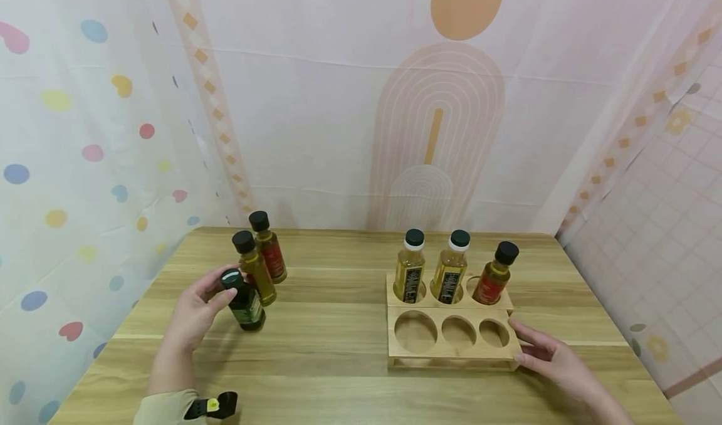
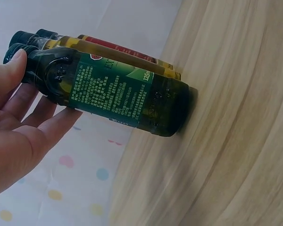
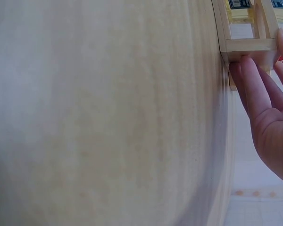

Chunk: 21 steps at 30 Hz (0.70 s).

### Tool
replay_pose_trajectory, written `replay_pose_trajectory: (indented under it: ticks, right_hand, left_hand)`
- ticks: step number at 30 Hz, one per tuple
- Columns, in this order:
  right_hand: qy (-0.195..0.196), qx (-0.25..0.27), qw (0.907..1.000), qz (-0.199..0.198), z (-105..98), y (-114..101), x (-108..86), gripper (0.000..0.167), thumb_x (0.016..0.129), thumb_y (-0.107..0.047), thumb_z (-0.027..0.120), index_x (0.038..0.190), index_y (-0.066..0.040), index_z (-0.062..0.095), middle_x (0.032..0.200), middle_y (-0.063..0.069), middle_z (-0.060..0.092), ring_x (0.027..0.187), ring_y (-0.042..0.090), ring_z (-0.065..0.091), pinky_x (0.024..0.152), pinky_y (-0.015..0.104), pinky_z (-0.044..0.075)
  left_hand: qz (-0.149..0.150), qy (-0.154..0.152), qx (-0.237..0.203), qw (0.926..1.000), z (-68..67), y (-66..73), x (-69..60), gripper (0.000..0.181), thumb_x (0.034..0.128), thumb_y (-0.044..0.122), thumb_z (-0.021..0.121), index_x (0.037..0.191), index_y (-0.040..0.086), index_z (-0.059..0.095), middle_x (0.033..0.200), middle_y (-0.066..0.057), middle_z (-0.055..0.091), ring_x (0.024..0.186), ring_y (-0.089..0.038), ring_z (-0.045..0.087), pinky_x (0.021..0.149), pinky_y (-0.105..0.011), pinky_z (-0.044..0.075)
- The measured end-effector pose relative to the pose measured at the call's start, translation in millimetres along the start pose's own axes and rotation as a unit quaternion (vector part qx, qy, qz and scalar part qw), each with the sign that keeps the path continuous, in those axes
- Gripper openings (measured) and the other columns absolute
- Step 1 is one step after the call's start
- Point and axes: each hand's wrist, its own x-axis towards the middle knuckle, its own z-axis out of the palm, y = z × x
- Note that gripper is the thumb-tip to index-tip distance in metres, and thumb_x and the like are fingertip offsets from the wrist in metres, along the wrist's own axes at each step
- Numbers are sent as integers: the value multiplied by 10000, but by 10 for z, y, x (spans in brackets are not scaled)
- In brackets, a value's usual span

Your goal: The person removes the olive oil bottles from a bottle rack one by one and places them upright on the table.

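**Left grip pinching a green bottle**

So it's got thumb and fingers up by the cap. The green bottle's on the left side of the surface, right beside two black-capped bottles. Right grip is loose, fingers just touching the end of a wooden rack with three bottles in back.
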Motion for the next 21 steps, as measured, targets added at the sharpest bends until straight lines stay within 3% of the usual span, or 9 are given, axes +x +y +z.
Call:
replay_pose_trajectory:
  ticks: [5, 10, 15, 20, 21]
  right_hand:
    - [-36, 28, 10000, -16, -1, 4, 0, 569, 964, -2, 609, 1439, 148, 333, 1337, -342, 442, 1092, -28, 572, 859, 189, 514]
    - [-53, 60, 10000, 5, -2, -5, -2, 570, 966, -7, 608, 1443, 141, 333, 1330, -345, 445, 1091, -26, 573, 859, 193, 516]
    - [-21, -21, 10000, 42, -6, -21, 4, 566, 962, -10, 615, 1435, 144, 345, 1328, -326, 450, 1081, -17, 581, 857, 203, 521]
    - [114, -276, 9994, 158, -7, -43, 12, 558, 961, -30, 627, 1429, 135, 372, 1466, 177, 426, 1067, -23, 581, 845, 220, 532]
    - [135, -281, 9993, 190, -7, -46, 13, 558, 961, -32, 628, 1429, 134, 375, 1464, 200, 416, 1066, -23, 581, 845, 221, 533]
  left_hand:
    - [71, 8, -50, 10000, 1, -17, -10, 451, 965, 17, 624, 1403, -15, 520, 1134, 290, 579, 1035, 75, 547, 811, -110, 477]
    - [70, -24, -105, 9999, -9, -28, -13, 446, 968, 24, 623, 1405, 24, 538, 1138, 287, 583, 1036, 66, 549, 814, -109, 477]
    - [-18, -171, 134, 9998, -18, -18, -7, 465, 975, 80, 633, 1417, 3, 511, 1158, 283, 575, 1049, 88, 535, 813, -115, 479]
    - [9, -262, 280, 9993, -12, -17, -19, 469, 976, 101, 639, 1408, -19, 504, 1186, 262, 574, 1062, 97, 526, 815, -122, 484]
    - [24, -260, 290, 9992, -11, -17, -22, 465, 975, 100, 640, 1405, -19, 508, 1187, 261, 574, 1063, 98, 525, 814, -123, 485]
